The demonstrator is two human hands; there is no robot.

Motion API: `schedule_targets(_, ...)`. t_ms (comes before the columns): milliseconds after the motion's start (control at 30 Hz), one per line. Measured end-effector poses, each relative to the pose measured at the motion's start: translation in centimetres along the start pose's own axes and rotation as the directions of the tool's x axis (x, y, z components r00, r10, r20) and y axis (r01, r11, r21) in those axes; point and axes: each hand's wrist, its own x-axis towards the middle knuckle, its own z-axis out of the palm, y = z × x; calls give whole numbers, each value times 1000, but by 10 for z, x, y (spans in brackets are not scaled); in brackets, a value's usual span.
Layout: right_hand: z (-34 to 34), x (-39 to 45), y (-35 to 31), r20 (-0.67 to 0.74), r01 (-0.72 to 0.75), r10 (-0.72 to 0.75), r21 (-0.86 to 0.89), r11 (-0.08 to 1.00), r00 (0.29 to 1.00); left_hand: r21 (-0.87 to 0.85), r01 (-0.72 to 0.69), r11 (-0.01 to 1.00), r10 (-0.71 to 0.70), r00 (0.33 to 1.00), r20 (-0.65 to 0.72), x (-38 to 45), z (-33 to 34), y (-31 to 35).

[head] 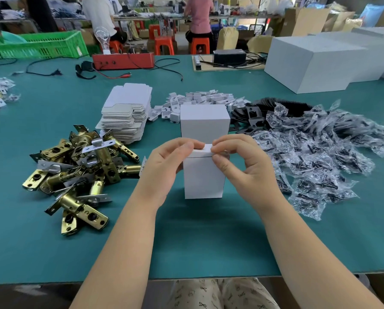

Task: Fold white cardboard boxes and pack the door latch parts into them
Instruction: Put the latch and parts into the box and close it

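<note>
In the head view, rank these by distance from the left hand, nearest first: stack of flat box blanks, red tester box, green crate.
From the left hand:
1. Stack of flat box blanks, just beyond it, slightly left.
2. Red tester box, farther back on the table.
3. Green crate, far back left.

- White cardboard box (203,177)
- Teal table mat (186,241)
- Brass-gold door latches (79,170) with silver plates
- Green crate (41,44)
- Red-orange device (123,61)
- Orange stools (200,45)
- Clear bags (320,157) of black screws
- Pale trousers (220,293), dark scissor print
</note>
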Motion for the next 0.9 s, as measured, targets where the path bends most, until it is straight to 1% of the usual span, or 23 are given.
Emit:
schedule_targets(67, 2, 0, 0, -5, 23, -23, -50, 998, 1000, -6, 19, 1000, -19, 1000, 11, 0, 1, -1)
schedule_targets(167, 3, 0, 1, -18, 24, -26, -66, 998, 1000, -16, 33, 999, -33, 999, 25, 1, 0, -3)
schedule_targets(267, 5, -1, 2, -33, 18, -21, -74, 997, 999, 32, -13, 999, 11, 998, 60, 0, -1, -6)
schedule_targets(333, 6, -3, 4, -37, 6, -10, -98, 995, 999, 115, -72, 991, 65, 995, 70, 0, 0, -8)
schedule_targets(400, 9, -4, 8, -25, -45, 42, -105, 993, 999, 182, -112, 977, 117, 993, -14, 2, 1, -11)
schedule_targets(433, 10, -4, 10, -15, -94, 93, -102, 990, 996, 186, -101, 977, 117, 990, -79, 4, 2, -12)
schedule_targets(467, 11, -4, 12, -8, -160, 160, -110, 981, 987, 161, -62, 985, 87, 985, -152, 5, 2, -13)
schedule_targets(533, 13, -3, 16, 8, -309, 314, -164, 937, 949, 9, 45, 999, -41, 959, -280, 8, 2, -14)
schedule_targets(600, 14, -4, 20, 25, -426, 441, -215, 879, 897, -178, 115, 977, -173, 918, -357, 11, -1, -15)
schedule_targets(633, 15, -4, 21, 31, -459, 478, -232, 858, 878, -252, 137, 958, -228, 896, -381, 13, -2, -15)
schedule_targets(700, 17, -4, 22, 23, -491, 508, -223, 842, 861, -358, 163, 919, -309, 862, -401, 15, -3, -17)
schedule_targets(767, 19, -6, 20, -14, -516, 523, -181, 837, 852, -437, 164, 884, -353, 848, -396, 15, -2, -17)
schedule_targets(900, 24, -7, 15, -38, -553, 552, -102, 827, 833, -551, 113, 827, -368, 850, -378, 15, 2, -15)
